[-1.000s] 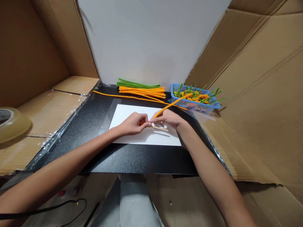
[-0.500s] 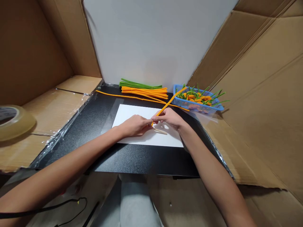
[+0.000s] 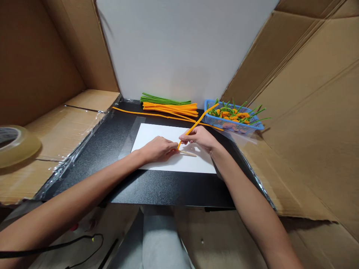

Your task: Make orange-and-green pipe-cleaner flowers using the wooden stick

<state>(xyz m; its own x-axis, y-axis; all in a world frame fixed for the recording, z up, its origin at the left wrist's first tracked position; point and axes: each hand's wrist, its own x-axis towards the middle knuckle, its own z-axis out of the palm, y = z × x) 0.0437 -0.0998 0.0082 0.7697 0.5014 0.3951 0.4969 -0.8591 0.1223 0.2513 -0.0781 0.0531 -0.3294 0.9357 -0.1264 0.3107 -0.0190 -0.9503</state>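
We've the L hand [image 3: 158, 150] closed on one end of the pale stick [image 3: 188, 153], prob. to steady it just over the white sheet [image 3: 148, 131], & the R hand [image 3: 200, 138] pinching the orange stem [image 3: 199, 120], likely to keep it taut, slanting up from the L fingertips. Vs. a sec ago, our L hand's rolled knuckles-up & the stem's steeper, w/ a short bit now showing btwn hands.

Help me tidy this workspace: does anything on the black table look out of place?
Mildly, yes: a long, fuzzy orange strand lies loose across the back of the flat black tabletop, in front of the fuzzy orange bundle rather than gathered with it. Nothing looks spilled.
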